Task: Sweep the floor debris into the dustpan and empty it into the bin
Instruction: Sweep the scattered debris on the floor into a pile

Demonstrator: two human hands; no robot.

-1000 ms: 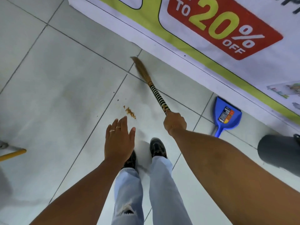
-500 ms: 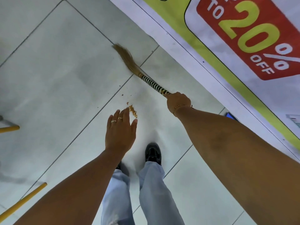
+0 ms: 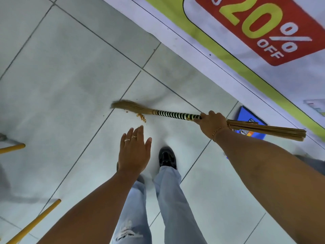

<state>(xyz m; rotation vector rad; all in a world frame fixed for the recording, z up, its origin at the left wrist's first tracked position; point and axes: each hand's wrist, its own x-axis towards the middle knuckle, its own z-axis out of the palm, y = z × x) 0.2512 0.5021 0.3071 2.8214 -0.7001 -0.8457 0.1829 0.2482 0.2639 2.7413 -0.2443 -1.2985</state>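
Observation:
A small pile of orange-brown crumbs [image 3: 142,117] lies on the grey floor tiles just ahead of my feet. My right hand [image 3: 210,123] grips a straw broom [image 3: 174,114] by its black-and-white banded handle. The broom lies almost level, its bristle tip at the left brushing the crumbs. My left hand [image 3: 134,150] hovers flat and empty, fingers apart, just below the crumbs. A blue dustpan [image 3: 250,118] stands against the wall at the right, partly hidden behind my right hand and the broom's butt end.
A banner [image 3: 246,37] with "20% OFF" runs along the wall at the upper right. Yellow legs [image 3: 33,224] of some furniture stand at the left edge. A dark object [image 3: 314,164], partly hidden by my right arm, shows at the right edge.
The broom has swung down and left from pointing away toward the wall to lying level, its bristles now at the crumbs. The dustpan is in view again at the right.

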